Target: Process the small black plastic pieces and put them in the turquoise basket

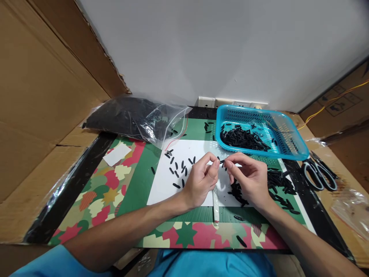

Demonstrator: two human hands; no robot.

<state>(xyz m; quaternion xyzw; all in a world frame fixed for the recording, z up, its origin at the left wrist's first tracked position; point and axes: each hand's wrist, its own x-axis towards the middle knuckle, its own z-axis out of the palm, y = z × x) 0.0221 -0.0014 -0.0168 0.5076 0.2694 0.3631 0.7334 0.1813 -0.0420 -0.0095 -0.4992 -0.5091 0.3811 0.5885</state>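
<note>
While both hands meet over the white sheet (pixel 184 154) | left hand (pixel 200 181) and right hand (pixel 250 179) fingers pinch one small black piece (pixel 221 162) together | blue basket (pixel 288 148) just behind sheet | scissors (pixel 318 173) right of sheet

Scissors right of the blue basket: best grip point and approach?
Take the scissors at the grey loop handles, the near, wide end, coming from above with the right hand. They lie flat, blades pointing away toward the wall, and the handles sit clear of the basket.
</note>
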